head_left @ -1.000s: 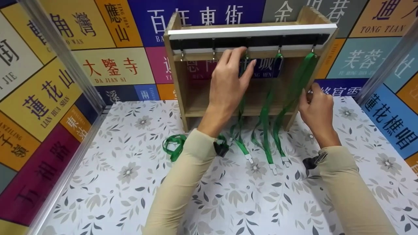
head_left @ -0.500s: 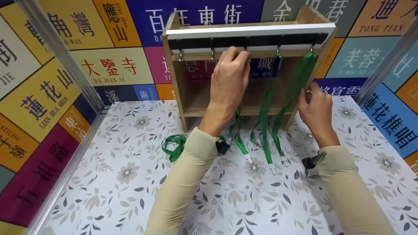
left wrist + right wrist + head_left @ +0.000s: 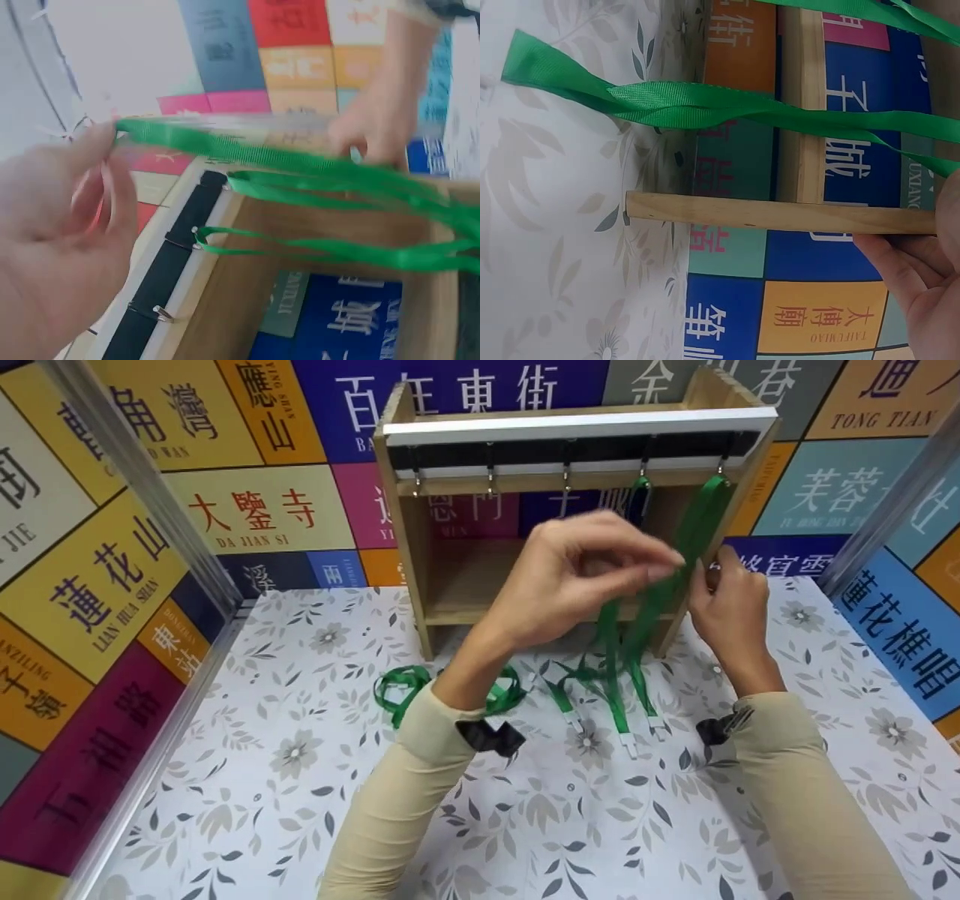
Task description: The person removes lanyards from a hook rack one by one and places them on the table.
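Note:
My left hand (image 3: 559, 577) pinches the top of a green lanyard (image 3: 247, 150) between thumb and fingertips, in front of a small wooden rack (image 3: 577, 429). The middle hook (image 3: 567, 481) of the rack is bare. Another green lanyard (image 3: 277, 187) hangs from the rightmost hook, and one more lanyard (image 3: 337, 251) from the hook beside it. Their white clips (image 3: 627, 744) lie on the table. My right hand (image 3: 731, 615) grips the rack's right side panel (image 3: 780, 214), thumb and fingers on its edge.
Two coiled green lanyards (image 3: 401, 709) lie on the flowered tablecloth (image 3: 300, 810) left of centre, one partly behind my left wrist. Two hooks at the rack's left (image 3: 491, 484) bear nothing. Panels with printed street names (image 3: 270, 510) stand behind the rack.
My left hand has come off the middle hook and moved right and down with the lanyard, leaving that hook bare. My right hand stays on the side panel.

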Demonstrator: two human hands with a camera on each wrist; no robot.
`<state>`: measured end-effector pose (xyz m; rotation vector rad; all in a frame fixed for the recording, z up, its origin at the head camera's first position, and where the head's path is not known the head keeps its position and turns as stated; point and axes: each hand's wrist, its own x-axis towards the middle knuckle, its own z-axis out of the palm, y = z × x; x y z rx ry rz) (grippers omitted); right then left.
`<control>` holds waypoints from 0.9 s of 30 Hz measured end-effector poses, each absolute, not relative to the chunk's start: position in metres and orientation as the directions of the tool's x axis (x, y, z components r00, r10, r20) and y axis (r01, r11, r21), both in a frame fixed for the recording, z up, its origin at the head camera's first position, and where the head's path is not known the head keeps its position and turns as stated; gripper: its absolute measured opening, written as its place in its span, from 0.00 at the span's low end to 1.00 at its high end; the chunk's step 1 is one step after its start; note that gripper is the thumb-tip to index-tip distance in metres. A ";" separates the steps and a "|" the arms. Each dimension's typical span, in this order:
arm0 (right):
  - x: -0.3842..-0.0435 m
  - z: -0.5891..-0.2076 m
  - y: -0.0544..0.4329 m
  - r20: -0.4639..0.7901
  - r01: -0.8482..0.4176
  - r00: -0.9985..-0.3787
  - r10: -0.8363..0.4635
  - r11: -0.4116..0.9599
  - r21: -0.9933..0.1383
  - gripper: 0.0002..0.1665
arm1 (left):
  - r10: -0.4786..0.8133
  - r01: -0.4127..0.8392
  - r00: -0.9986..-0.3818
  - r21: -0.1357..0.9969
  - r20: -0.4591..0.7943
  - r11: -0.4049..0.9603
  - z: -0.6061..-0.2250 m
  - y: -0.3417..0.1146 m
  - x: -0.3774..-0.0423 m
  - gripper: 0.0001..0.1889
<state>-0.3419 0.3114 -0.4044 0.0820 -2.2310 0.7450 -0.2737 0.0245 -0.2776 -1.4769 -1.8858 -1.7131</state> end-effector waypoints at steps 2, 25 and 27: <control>-0.342 -0.403 0.311 0.680 -0.277 -0.713 0.172 0.821 -0.499 0.19 | 0.608 0.678 -0.426 0.681 0.670 -0.277 -0.283 0.018 -0.268 0.08; -0.337 -0.401 0.307 0.606 -0.223 -0.770 0.202 0.804 -0.551 0.24 | 0.761 0.670 -0.611 0.654 0.219 0.350 -0.388 -0.088 -0.245 0.06; -0.338 -0.402 0.307 0.621 -0.234 -0.759 0.196 0.808 -0.541 0.24 | 0.764 0.668 -0.610 0.655 0.211 0.353 -0.393 -0.086 -0.247 0.06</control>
